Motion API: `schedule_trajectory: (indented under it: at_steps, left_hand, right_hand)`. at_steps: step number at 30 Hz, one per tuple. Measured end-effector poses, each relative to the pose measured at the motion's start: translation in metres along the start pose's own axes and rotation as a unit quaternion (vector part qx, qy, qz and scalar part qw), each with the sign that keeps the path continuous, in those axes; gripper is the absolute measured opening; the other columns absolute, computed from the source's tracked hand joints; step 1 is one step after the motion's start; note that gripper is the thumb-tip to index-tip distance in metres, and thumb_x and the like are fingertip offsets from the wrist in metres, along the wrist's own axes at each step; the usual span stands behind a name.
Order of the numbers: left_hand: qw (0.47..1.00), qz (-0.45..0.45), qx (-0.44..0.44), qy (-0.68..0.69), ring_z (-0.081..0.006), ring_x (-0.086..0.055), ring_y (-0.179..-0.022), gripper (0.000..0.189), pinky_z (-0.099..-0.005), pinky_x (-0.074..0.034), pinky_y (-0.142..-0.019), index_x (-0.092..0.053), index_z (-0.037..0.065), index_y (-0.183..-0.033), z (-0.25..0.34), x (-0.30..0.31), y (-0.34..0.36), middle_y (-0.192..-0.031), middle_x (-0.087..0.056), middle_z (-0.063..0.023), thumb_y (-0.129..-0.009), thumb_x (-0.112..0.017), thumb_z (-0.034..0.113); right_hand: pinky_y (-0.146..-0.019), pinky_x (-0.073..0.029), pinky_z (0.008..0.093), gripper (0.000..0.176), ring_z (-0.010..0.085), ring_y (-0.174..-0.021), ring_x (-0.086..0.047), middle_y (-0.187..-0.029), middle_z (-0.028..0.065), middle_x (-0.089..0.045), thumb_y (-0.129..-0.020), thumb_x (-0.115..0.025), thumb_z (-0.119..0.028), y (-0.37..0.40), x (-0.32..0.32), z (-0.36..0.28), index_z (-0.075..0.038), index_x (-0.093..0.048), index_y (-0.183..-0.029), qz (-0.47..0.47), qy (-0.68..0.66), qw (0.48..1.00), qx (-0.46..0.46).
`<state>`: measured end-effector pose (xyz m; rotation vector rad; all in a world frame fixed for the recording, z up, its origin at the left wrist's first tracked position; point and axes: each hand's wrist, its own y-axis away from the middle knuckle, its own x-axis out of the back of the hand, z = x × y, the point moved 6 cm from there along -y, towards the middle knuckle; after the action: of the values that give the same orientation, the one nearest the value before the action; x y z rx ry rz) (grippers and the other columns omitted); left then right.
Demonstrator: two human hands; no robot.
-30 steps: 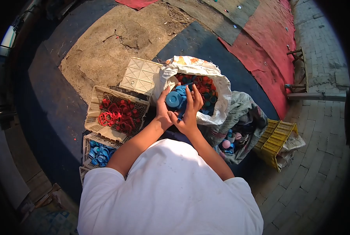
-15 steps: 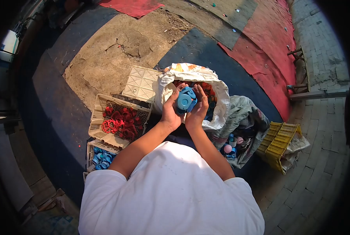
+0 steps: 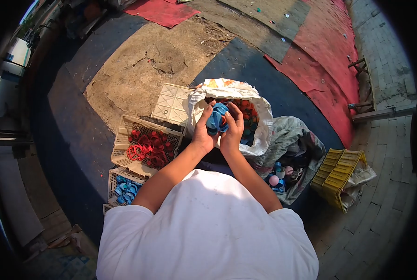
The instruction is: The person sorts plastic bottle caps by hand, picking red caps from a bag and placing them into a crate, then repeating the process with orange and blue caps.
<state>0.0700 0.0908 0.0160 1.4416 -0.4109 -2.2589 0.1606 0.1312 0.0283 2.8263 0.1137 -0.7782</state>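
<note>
Over the mouth of a white woven sack [image 3: 265, 135], I hold a blue plastic cap [image 3: 216, 122] with a loop-like strap between both hands. My left hand [image 3: 203, 134] is closed round its left side. My right hand [image 3: 231, 131] grips it from the right, with fingers curled over the top edge. A small bit of orange-red shows beside the cap, near the right fingers. Behind my hands, orange, dark and blue plastic caps [image 3: 249, 112] fill the sack.
Left stand a cream crate [image 3: 120, 148] of red plastic pieces and a lower crate [image 3: 112, 185] of blue caps. An upturned cream crate [image 3: 169, 103] lies behind. A grey-green sack [image 3: 276, 128] with mixed plastic pieces and a yellow crate [image 3: 332, 175] are right.
The blue cap has been turned in my hands: its round flat top faced up before, and the strap now shows. My right fingers have curled further over it.
</note>
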Motion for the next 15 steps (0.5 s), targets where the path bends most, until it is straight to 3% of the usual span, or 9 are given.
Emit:
schedule_trajectory:
  at_steps: [4, 5, 9, 15]
  left_hand:
    - [1.0, 0.001, 0.021, -0.014, -0.0122, -0.059, -0.111, 0.05, -0.032, -0.045, -0.098, -0.06, 0.025, -0.133, -0.007, -0.001, -0.005, -0.12, -0.062, 0.0021, -0.088, -0.08, 0.035]
    - [1.0, -0.005, 0.018, -0.014, -0.0123, -0.059, -0.111, 0.05, -0.0325, -0.045, -0.098, -0.06, 0.024, -0.132, -0.008, -0.002, -0.007, -0.12, -0.062, 0.0021, -0.088, -0.08, 0.033]
    - [0.999, -0.021, 0.02, -0.013, -0.0141, -0.062, -0.108, 0.048, -0.035, -0.051, -0.096, -0.06, 0.022, -0.132, -0.011, -0.011, -0.014, -0.119, -0.064, 0.002, -0.089, -0.079, 0.029]
    - [0.998, -0.039, 0.036, -0.039, -0.0162, -0.064, -0.11, 0.047, -0.036, -0.053, -0.095, -0.058, 0.018, -0.132, -0.026, -0.022, -0.029, -0.12, -0.065, -0.0014, -0.09, -0.078, 0.024]
  right_hand:
    - [-0.108, -0.043, 0.0353, 0.056, 0.0209, -0.124, -0.055, -0.138, 0.0147, -0.054, -0.095, -0.066, -0.011, 0.002, 0.002, -0.008, -0.001, -0.046, -0.146, -0.049, -0.014, 0.999, 0.016]
    - [-0.113, -0.039, 0.0372, 0.057, 0.0235, -0.133, -0.051, -0.145, 0.0163, -0.05, -0.095, -0.065, -0.009, 0.0, 0.008, -0.005, 0.0, -0.045, -0.148, -0.077, 0.029, 0.996, 0.041]
    - [-0.119, -0.033, 0.0382, 0.056, 0.0258, -0.144, -0.043, -0.155, 0.0171, -0.043, -0.096, -0.066, -0.009, 0.001, 0.018, -0.014, 0.0, -0.044, -0.147, -0.103, 0.097, 0.985, 0.098]
    - [-0.115, -0.04, 0.0363, 0.059, 0.0231, -0.139, -0.047, -0.151, 0.0142, -0.046, -0.092, -0.074, -0.003, -0.008, 0.052, -0.006, 0.0, -0.047, -0.144, -0.013, 0.031, 0.998, 0.062]
